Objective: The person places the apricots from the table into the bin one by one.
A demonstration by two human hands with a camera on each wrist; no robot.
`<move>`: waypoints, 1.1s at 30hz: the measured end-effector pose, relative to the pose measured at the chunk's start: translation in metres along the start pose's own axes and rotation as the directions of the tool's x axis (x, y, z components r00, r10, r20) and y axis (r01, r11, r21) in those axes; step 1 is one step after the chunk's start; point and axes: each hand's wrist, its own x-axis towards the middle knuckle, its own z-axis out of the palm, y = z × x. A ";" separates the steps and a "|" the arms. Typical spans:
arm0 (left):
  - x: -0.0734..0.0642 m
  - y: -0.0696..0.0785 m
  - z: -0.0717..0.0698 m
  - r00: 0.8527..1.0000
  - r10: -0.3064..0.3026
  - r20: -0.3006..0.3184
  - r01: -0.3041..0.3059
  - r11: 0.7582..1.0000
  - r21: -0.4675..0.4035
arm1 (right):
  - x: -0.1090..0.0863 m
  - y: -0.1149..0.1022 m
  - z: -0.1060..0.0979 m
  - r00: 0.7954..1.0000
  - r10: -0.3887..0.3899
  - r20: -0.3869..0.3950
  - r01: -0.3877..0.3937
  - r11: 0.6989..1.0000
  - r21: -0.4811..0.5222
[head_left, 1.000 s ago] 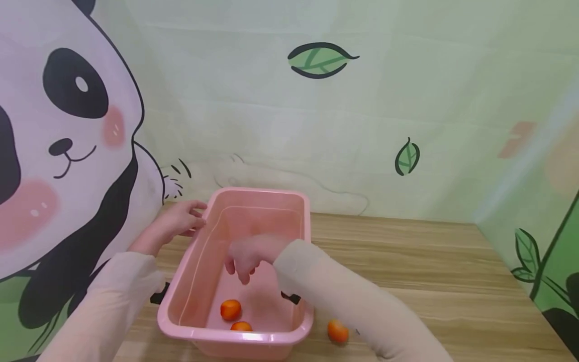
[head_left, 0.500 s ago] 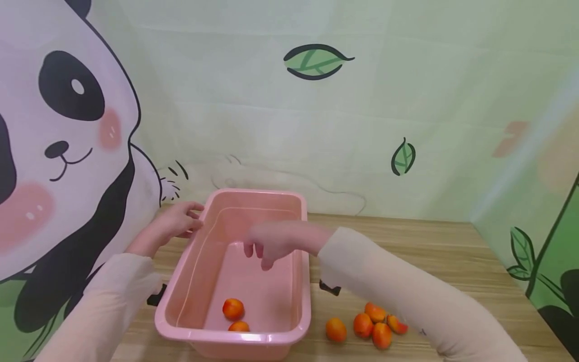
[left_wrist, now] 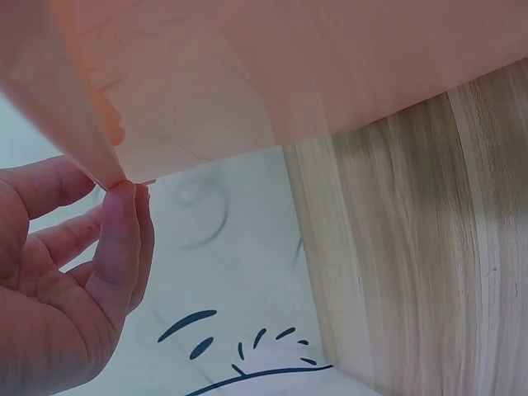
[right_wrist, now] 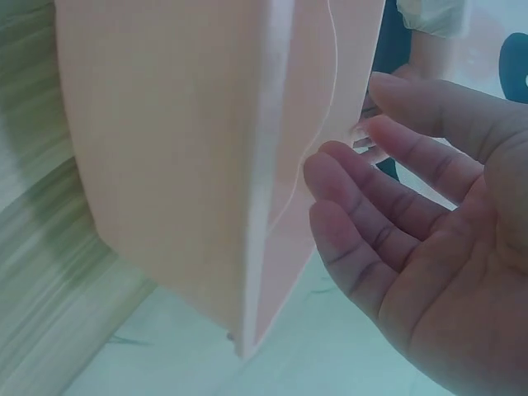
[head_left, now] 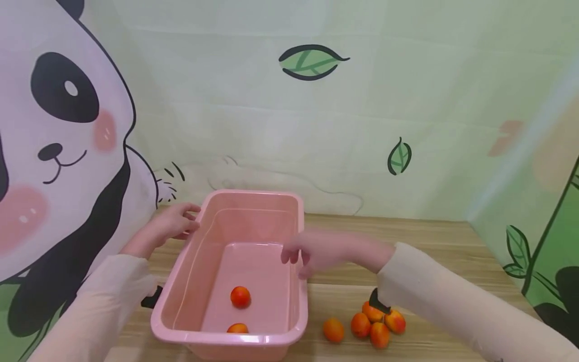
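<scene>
A deep pink plastic basin (head_left: 253, 271) stands on the wooden table in the head view. At its far left side my left hand (head_left: 174, 221) pinches the rim between thumb and fingers, as the left wrist view shows at the basin's edge (left_wrist: 206, 74). My right hand (head_left: 323, 251) hovers over the right rim, fingers loosely bent and holding nothing. Inside the basin lie an orange-red fruit (head_left: 240, 297) and a second one (head_left: 237, 328), partly hidden by the near rim. In the right wrist view the bent fingers (right_wrist: 363, 181) are beside the rim.
Right of the basin, several orange-red fruits sit in a cluster (head_left: 379, 335), partly overlapped by a black strap at the right wrist, with a single fruit (head_left: 333, 330) nearer the basin. The wooden table (head_left: 407, 251) meets a printed cloth backdrop (head_left: 253, 110) behind.
My right hand has moved right, from over the basin's inside to its right rim, uncovering the fruit cluster. One fruit in the basin has shifted slightly right and away. The left hand stays at the rim.
</scene>
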 end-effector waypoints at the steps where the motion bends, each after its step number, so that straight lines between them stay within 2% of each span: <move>1: 0.000 0.000 0.000 1.000 0.002 0.001 -0.002 1.000 0.000 | -0.004 0.002 0.001 1.000 -0.004 0.000 0.004 1.000 0.007; 5: 0.000 -0.001 -0.001 1.000 0.005 0.003 -0.005 1.000 0.002 | -0.017 0.012 0.007 1.000 -0.026 -0.006 0.027 0.999 0.029; 11: 0.000 -0.001 -0.002 1.000 -0.008 -0.002 0.008 1.000 -0.004 | -0.033 0.026 0.020 1.000 0.002 0.004 -0.002 0.998 0.061; 17: -0.001 -0.002 -0.002 1.000 0.002 0.000 -0.002 1.000 -0.007 | -0.038 0.045 0.043 0.999 0.034 0.020 -0.036 0.990 0.138; 22: -0.002 -0.001 -0.001 1.000 0.001 0.001 -0.001 1.000 -0.003 | -0.039 0.060 0.064 0.995 0.091 0.036 -0.097 0.973 0.212; 26: -0.002 0.001 -0.001 1.000 -0.006 0.003 0.006 1.000 -0.003 | -0.038 0.071 0.081 0.984 0.170 0.060 -0.180 0.940 0.290; 33: -0.003 0.004 -0.001 1.000 -0.008 0.008 0.008 1.000 -0.002 | -0.032 0.090 0.106 0.994 0.108 -0.029 -0.097 0.962 0.255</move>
